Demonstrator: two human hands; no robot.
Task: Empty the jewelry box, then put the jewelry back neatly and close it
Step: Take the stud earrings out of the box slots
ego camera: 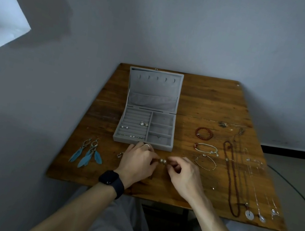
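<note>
The grey jewelry box [142, 142] stands open on the wooden table [210, 105], its lid upright. Small stud earrings [144, 124] sit in the ring rolls on the box's left side. Just in front of the box, my left hand [138, 161] and my right hand [185, 173] meet around two pearl earrings [162, 161]; each hand pinches one between its fingertips. A pair of blue feather earrings [89, 153] lies at the left. To the right lie a red bead bracelet [204, 133], two thin bracelets [206, 155] and several long necklaces [242, 180].
A small metal piece [120, 154] lies beside my left hand. The table stands against a grey wall at the back and left. A dark cable [297, 189] runs across the floor at the right. My lap is below the table's near edge.
</note>
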